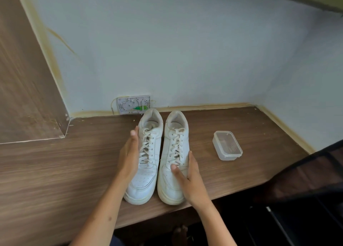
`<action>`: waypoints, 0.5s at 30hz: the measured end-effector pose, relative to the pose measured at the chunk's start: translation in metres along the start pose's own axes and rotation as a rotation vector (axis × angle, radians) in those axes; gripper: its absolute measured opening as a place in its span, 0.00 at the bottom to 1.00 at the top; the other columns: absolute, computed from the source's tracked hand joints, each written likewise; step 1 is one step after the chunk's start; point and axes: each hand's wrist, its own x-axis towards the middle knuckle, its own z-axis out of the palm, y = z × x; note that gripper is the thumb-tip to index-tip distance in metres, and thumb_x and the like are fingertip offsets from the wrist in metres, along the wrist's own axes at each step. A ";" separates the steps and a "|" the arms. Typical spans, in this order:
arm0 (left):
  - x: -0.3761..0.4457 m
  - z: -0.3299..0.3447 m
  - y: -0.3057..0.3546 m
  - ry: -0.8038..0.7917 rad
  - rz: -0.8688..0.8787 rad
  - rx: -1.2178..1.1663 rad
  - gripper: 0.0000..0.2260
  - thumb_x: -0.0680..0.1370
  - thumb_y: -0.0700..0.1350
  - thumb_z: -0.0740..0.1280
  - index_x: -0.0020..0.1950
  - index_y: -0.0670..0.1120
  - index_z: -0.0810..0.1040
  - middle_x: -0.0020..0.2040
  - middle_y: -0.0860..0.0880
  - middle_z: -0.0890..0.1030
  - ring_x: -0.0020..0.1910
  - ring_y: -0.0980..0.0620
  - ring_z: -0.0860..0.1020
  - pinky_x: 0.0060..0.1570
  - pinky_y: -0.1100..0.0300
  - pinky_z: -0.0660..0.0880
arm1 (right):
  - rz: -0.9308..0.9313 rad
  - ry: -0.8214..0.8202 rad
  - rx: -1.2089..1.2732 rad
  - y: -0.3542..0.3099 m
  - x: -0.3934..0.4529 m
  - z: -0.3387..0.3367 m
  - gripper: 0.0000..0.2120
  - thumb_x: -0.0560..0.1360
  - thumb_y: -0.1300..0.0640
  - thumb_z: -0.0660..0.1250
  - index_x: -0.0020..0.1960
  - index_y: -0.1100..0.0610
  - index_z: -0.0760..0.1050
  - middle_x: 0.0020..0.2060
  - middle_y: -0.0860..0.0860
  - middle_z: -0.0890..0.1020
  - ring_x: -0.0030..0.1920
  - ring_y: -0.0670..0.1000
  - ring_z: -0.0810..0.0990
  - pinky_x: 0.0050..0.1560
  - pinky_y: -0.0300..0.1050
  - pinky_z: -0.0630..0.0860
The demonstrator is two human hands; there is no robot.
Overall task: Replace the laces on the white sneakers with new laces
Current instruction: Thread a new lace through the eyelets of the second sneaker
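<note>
Sneakers [159, 158] side by side, toes toward the person — left hand [130, 156] flat alongside, right hand [191, 182] grasping.

Home nook: wooden desk [55, 171], wall socket [133, 104]

Both forearms reach forward over the desk [55, 171]. The left hand [130, 153] lies flat, fingers straight, against the left sneaker [146, 164]; the right hand [191, 182] cups the right sneaker [174, 153], thumb on top.

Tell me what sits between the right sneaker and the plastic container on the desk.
Nothing: in the head view, only bare wooden desk separates the right sneaker from the clear plastic container.
</note>
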 end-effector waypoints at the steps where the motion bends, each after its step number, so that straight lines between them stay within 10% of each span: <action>1: 0.002 0.001 0.001 -0.005 -0.006 0.012 0.30 0.78 0.68 0.45 0.76 0.58 0.63 0.75 0.58 0.66 0.73 0.57 0.65 0.73 0.48 0.64 | 0.001 -0.026 0.012 0.001 0.000 -0.004 0.47 0.74 0.36 0.66 0.81 0.51 0.44 0.79 0.44 0.51 0.78 0.43 0.50 0.78 0.53 0.53; 6: 0.032 -0.014 0.016 0.006 0.319 0.309 0.17 0.85 0.50 0.54 0.74 0.59 0.65 0.68 0.56 0.73 0.60 0.65 0.75 0.61 0.60 0.74 | 0.007 -0.024 0.045 0.000 -0.001 -0.012 0.44 0.74 0.33 0.65 0.80 0.47 0.48 0.78 0.41 0.55 0.77 0.40 0.53 0.78 0.48 0.54; 10: 0.106 -0.017 0.067 -0.421 0.734 1.147 0.31 0.75 0.35 0.70 0.68 0.67 0.71 0.81 0.56 0.41 0.77 0.52 0.32 0.73 0.52 0.30 | -0.018 0.119 0.048 0.002 -0.001 -0.023 0.35 0.79 0.40 0.59 0.80 0.50 0.51 0.77 0.42 0.57 0.76 0.40 0.54 0.71 0.36 0.55; 15: 0.140 0.025 0.090 -0.888 0.939 1.545 0.31 0.73 0.40 0.70 0.68 0.69 0.70 0.77 0.54 0.29 0.74 0.48 0.25 0.71 0.50 0.25 | -0.025 0.200 -0.004 0.004 0.004 -0.028 0.29 0.80 0.43 0.60 0.78 0.51 0.58 0.75 0.44 0.63 0.73 0.41 0.61 0.70 0.38 0.61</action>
